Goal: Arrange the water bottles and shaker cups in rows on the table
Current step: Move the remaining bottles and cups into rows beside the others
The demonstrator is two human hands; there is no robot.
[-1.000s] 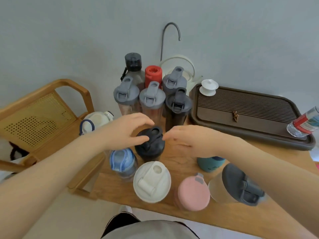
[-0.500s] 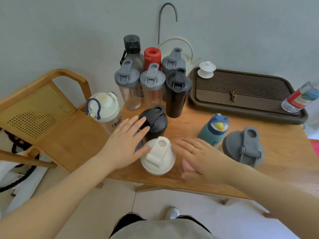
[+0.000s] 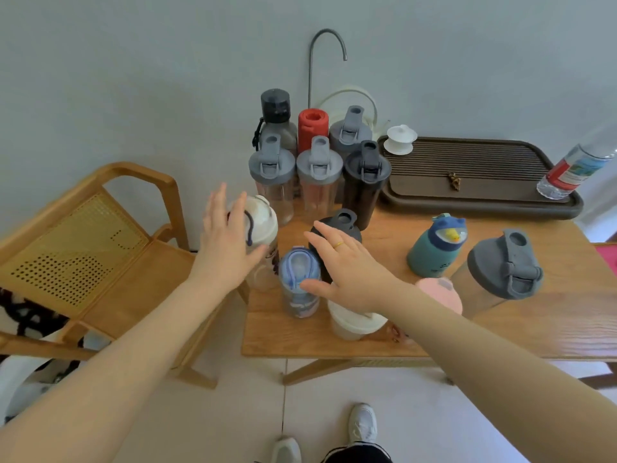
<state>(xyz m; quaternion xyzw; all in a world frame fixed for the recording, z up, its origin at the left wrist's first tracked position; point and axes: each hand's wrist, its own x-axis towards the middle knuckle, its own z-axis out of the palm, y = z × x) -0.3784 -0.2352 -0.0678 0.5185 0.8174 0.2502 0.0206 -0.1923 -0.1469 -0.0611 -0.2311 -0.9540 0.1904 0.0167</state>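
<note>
Two rows of three stand at the table's back: a black-capped grey bottle [image 3: 274, 108], a red bottle [image 3: 313, 127] and a grey-lid shaker [image 3: 350, 132]; before them two clear grey-lid shakers [image 3: 272, 165] [image 3: 319, 165] and a black shaker [image 3: 366, 168]. My left hand [image 3: 227, 242] lies with straight fingers against the white bottle [image 3: 263, 217]. My right hand [image 3: 347, 272] spreads flat over a short black shaker [image 3: 345, 218] and a white-lid cup [image 3: 354, 324], its thumb by the blue bottle [image 3: 298, 272]. A pink lid [image 3: 440, 290], teal bottle [image 3: 437, 245] and big grey-lid shaker [image 3: 504, 265] stand to the right.
A dark tea tray [image 3: 480, 198] fills the back right, with a white lidded cup [image 3: 399, 138] and a plastic water bottle [image 3: 574, 168] on it. A wooden chair [image 3: 100, 245] stands against the table's left edge. A curved metal spout [image 3: 312, 61] rises behind the bottles.
My left hand has moved from beside the white-lid cup up and left to the white bottle. My right hand has shifted left over the short black shaker. The view has pulled back.
</note>
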